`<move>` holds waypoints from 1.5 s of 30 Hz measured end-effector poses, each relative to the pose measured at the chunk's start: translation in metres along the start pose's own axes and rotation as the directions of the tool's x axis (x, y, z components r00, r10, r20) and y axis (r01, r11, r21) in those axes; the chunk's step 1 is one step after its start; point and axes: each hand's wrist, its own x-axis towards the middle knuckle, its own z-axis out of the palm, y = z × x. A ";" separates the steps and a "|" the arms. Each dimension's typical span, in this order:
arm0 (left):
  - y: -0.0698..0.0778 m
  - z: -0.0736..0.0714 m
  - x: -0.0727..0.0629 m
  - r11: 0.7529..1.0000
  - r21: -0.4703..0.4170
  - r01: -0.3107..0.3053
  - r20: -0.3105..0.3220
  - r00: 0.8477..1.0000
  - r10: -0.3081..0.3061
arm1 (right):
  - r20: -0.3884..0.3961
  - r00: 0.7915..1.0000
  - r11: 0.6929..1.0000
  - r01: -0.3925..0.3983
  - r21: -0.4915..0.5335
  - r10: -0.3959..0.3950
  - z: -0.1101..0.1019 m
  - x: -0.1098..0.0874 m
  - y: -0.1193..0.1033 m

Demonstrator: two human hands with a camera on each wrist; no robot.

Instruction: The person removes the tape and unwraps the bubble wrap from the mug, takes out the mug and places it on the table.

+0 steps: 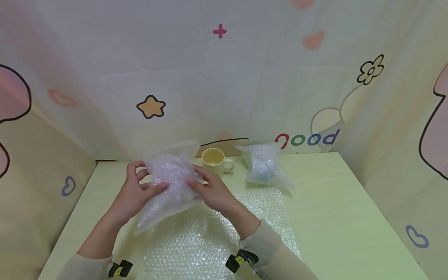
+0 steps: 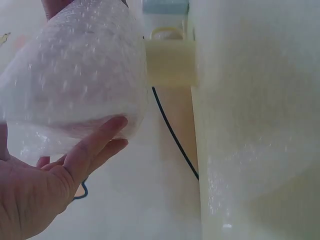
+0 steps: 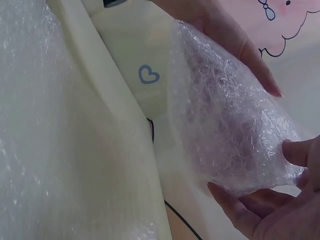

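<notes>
Both hands hold a bubble-wrap package up above the table. In it shows a pale pinkish-purple thing, whose kind I cannot tell through the wrap. My left hand grips the package's left side, thumb on the near face and fingers behind. On the other side my right hand pinches it between thumb and fingers. In the left wrist view the package looks bulky, with the left thumb and fingers at its lower edge. The right wrist view shows both hands at the package.
Beneath the hands a sheet of bubble wrap lies flat on the pale table. A pale yellow mug stands at the back, handle to the right. Right of it sits another bubble-wrapped package. Patterned cloth hangs around the table.
</notes>
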 end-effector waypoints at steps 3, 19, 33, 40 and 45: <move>0.000 0.010 -0.007 0.999 -0.034 0.005 0.018 1.000 -0.004 | 0.029 1.000 1.000 -0.008 0.002 0.008 -0.011 -0.009 0.002; 0.000 0.059 -0.046 0.982 -0.186 0.039 0.115 0.993 -0.018 | 0.164 0.986 0.996 0.007 -0.084 0.007 -0.068 -0.054 0.022; -0.005 0.090 -0.068 0.990 -0.129 0.053 0.331 0.944 -0.007 | 0.195 0.980 0.989 -0.005 -0.150 0.035 -0.093 -0.071 0.042; -0.005 0.089 -0.077 0.993 -0.109 0.035 0.452 0.892 0.018 | 0.220 0.975 0.985 0.001 -0.170 0.037 -0.101 -0.076 0.047; -0.007 0.089 -0.084 0.999 -0.044 0.014 0.485 0.874 0.009 | 0.236 0.970 0.986 -0.013 -0.167 0.053 -0.102 -0.077 0.051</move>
